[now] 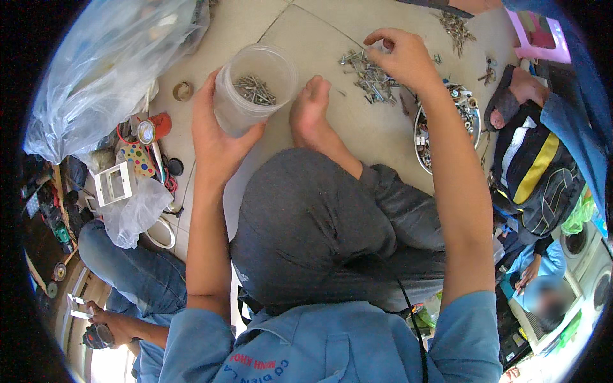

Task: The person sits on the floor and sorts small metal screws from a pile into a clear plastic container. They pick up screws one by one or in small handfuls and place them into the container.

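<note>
My left hand [214, 137] is wrapped round a clear plastic jar [233, 118], which is tilted so that its open mouth shows. Inside, a heap of small screws [255, 90] lies at the bottom. My right hand [408, 60] hovers over the far edge of a loose pile of screws [373, 80] on the tiled floor. Its fingers are curled toward the thumb; whatever they may hold is too small to tell. Below my right wrist, my forearm partly covers a round metal bowl [421, 143] of mixed small hardware.
Another screw pile [454, 32] lies at the far right, near a black and yellow bag [539, 166]. A large clear plastic bag [108, 76], a tape ring [182, 91] and a white frame [115, 184] are on the left. Co-workers sit at both sides; my bare foot [310, 112] is between my hands.
</note>
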`<state>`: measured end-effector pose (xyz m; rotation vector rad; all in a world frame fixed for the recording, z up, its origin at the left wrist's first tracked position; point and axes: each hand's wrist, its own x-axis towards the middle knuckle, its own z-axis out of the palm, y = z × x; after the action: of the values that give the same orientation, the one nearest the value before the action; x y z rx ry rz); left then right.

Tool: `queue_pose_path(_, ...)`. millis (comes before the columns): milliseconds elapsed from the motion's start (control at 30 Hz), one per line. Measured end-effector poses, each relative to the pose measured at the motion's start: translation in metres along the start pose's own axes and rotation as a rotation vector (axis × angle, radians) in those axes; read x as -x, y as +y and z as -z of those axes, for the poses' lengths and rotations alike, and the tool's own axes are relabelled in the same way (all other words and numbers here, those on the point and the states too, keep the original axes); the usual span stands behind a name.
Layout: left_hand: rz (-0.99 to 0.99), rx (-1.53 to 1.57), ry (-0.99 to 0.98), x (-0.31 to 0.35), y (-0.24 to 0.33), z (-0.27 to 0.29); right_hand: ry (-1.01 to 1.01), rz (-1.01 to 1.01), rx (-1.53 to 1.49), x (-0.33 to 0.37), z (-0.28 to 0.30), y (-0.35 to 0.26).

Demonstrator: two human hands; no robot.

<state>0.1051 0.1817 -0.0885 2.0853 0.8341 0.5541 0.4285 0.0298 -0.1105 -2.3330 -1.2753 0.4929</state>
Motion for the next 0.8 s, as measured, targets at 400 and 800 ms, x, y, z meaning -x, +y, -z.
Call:
queue_pose_path(400, 0.009, -0.008, 0.001, 0.000, -0.002, -0.004, 0.068, -0.343, -0.570, 0.011, -0.008, 0.023)
queue_pose_path(800, 0.009, 0.028, 0.026, 0.001, -0.002, -0.008, -0.010, -0.603, -1.066, 0.012, 0.016, 0.019)
